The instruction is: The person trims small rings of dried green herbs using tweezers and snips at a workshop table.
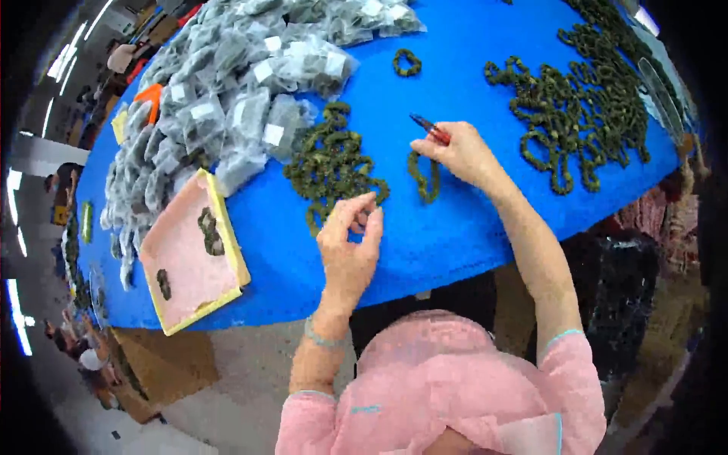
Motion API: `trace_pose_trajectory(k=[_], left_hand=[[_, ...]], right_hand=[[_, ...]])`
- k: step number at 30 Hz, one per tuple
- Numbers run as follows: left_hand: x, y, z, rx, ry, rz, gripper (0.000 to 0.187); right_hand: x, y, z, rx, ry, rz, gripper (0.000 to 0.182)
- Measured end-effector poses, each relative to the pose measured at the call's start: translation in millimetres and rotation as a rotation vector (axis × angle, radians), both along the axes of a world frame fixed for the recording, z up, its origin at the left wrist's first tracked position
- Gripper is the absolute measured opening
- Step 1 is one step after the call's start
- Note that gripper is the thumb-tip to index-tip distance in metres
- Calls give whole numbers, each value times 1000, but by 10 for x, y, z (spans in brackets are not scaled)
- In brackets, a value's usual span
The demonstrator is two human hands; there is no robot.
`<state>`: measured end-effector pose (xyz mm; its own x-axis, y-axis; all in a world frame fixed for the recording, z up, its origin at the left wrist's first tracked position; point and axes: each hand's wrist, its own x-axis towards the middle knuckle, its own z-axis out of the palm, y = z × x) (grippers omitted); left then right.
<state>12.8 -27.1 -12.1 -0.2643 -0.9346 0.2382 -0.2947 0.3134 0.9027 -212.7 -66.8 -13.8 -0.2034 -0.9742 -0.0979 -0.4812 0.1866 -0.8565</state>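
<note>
- In the head view, the right hand (459,154) has its grip clamped on a red-and-black tool (437,134), its dark tip pointing up and to the left.
- A dark green loop (434,184) lies just beside that hand, on the blue surface (470,68).
- The left hand (349,241) curls at the near edge of a heap of green loops (326,163); whether its grip is pinching one I cannot tell.
- Grey packets (220,106) lie piled beyond the pink tray (186,258), which holds green pieces (211,231).
- More loops (584,106) spread to the right.
</note>
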Motion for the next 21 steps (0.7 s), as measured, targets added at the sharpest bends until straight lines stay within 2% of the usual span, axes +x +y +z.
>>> trace_pose_trajectory(k=[3,7,8,12,13,17,21], left_hand=[[-200,65,50,-108,-12,88,34],[-299,-20,47,-791,-145,-160,30],[-297,0,48,-792,-144,-165,30],[-256,143,44,412,417,-108,24],[-250,146,35,414,416,-108,24],[-220,140,-9,729,626,-125,24],[-277,194,16,748,637,-147,20]], right_hand=[[149,293,170,-38,-102,-5,31],[207,552,295,-18,-154,64,25],[210,604,286,-19,-155,59,25],[152,810,175,-137,-602,-69,19],[177,850,160,-135,-604,-70,19],[267,992,117,-200,-571,-45,14],[301,1001,88,-189,-550,-40,14]])
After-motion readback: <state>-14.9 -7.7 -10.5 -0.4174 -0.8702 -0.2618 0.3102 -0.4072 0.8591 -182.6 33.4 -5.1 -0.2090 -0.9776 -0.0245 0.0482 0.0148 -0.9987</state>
